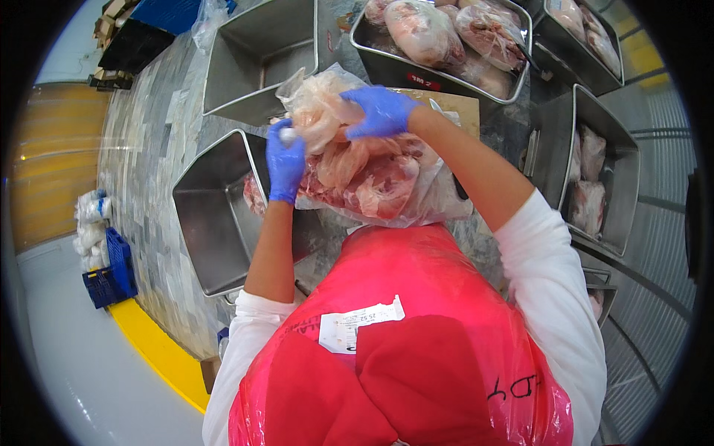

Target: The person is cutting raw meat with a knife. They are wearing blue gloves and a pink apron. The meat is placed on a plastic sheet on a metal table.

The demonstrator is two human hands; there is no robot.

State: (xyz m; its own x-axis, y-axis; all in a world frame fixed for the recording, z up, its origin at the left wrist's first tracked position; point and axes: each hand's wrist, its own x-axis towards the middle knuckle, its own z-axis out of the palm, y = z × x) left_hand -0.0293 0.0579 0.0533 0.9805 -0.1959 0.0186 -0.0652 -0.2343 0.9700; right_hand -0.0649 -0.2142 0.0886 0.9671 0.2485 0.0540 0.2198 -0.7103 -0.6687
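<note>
Both my hands wear blue gloves and grip a clear plastic bag (316, 111) in front of my pink apron. Raw red meat (383, 186) shows inside and through the bag, which lies loosely bunched at its far end. My left hand (285, 165) is closed on the bag's left edge, thumb and fingers pinching the film. Across the top of the bag, my right hand (381, 111) curls its fingers into the bunched plastic; its fingertips are partly hidden by the film. Under the bag's far right side a tan cutting board (467, 111) shows.
A metal tub (208, 215) with a bit of meat stands to the left, and another metal tub (260, 48) lies beyond. Bagged meat fills a metal tub (405, 70) at the far right. More metal tubs holding meat line the right side, including one tub (628, 182) nearby.
</note>
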